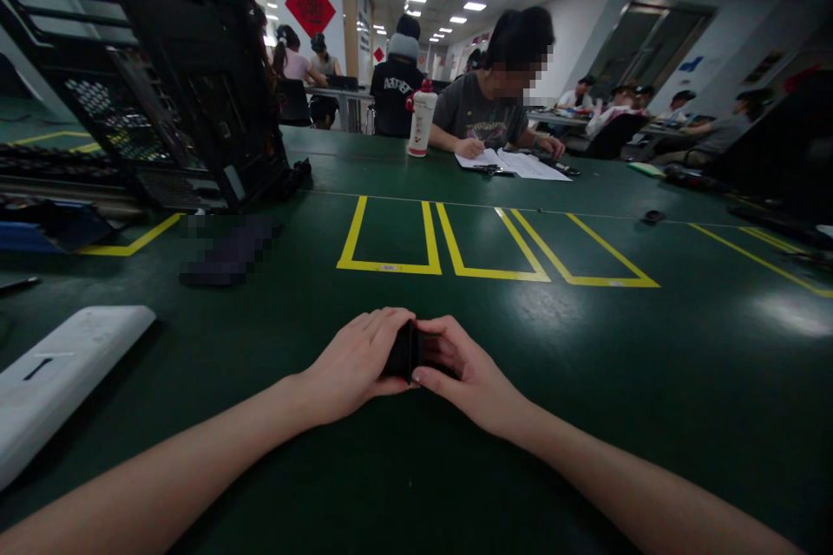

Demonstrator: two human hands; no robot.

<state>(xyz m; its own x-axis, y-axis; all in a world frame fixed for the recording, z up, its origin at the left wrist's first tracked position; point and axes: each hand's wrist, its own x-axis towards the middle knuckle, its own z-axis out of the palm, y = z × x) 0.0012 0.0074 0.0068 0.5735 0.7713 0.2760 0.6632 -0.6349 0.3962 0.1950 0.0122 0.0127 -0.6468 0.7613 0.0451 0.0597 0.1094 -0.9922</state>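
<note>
A small black boxy object (398, 355) with a thin, raised rim is between my hands, low over the green table (416, 477). I cannot make out its kind. My left hand (355, 360) wraps round its left part, thumb below and fingers over the top. On the other side, my right hand (478, 377) pinches the rim with thumb and fingertips, its palm hollow behind them. My fingers hide much of the object's left part and underside.
A black open-framed computer case (214, 95) stands at the left, with a dark blurred item (231, 251) before it. A white casing (71, 373) lies near left. Yellow tape outlines (390, 267) mark the table. Opposite, a person (488, 104) writes on papers (521, 163) beside a white cup (422, 121).
</note>
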